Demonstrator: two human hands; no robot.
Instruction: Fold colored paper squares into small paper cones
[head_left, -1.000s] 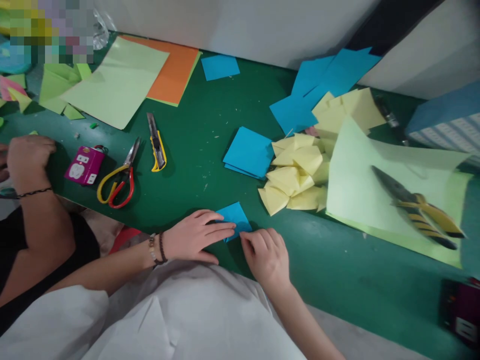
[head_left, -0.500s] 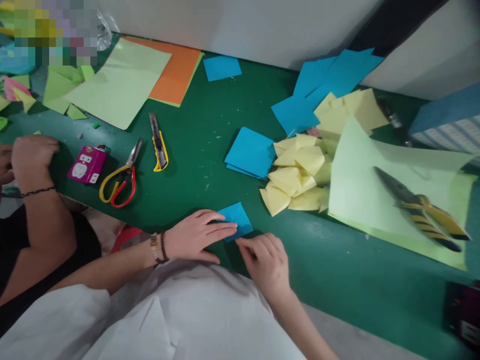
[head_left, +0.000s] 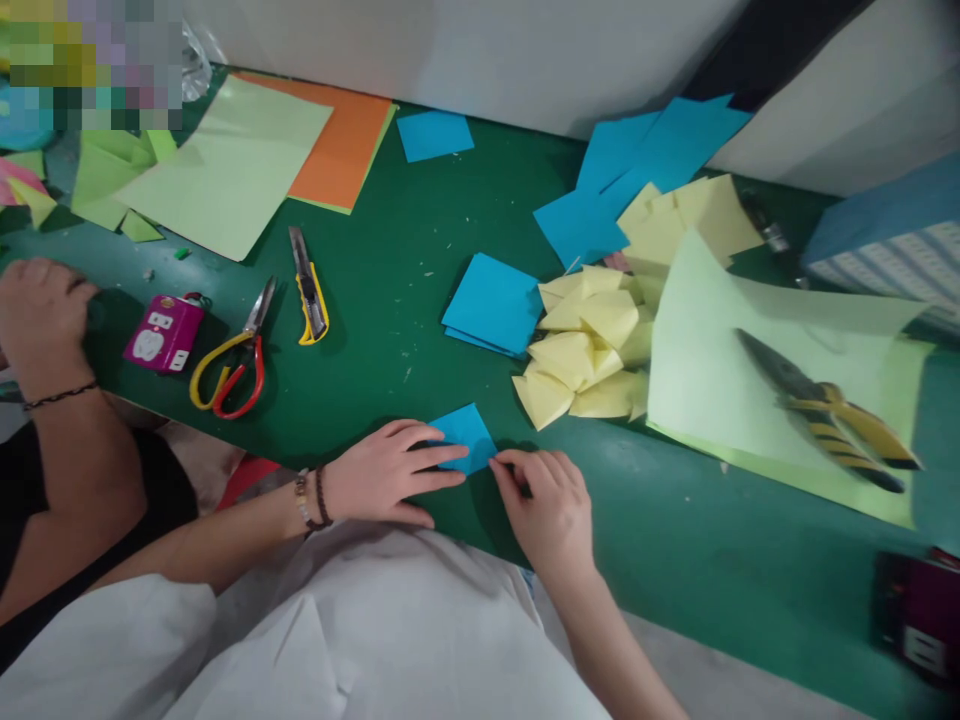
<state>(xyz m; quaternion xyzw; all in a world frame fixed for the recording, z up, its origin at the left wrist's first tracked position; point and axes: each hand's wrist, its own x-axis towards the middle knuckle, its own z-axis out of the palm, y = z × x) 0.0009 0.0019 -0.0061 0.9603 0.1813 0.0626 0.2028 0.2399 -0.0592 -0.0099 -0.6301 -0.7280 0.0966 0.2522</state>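
A small blue sheet of paper lies on the green table close to my body. My left hand rests flat across its left part, fingers spread apart. At the paper's right corner, the thumb and forefinger of my right hand are pinched together on the edge. Just beyond the hands are a stack of blue paper squares and a heap of folded pale yellow paper pieces.
Scissors, a yellow utility knife and a purple socket block lie left. Large shears rest on light green sheets at right. Another person's hand is at far left. A blue box stands back right.
My right hand has slid along the blue paper's edge to its right corner. My left hand stays flat on the paper. The other person's hand at far left has shifted slightly.
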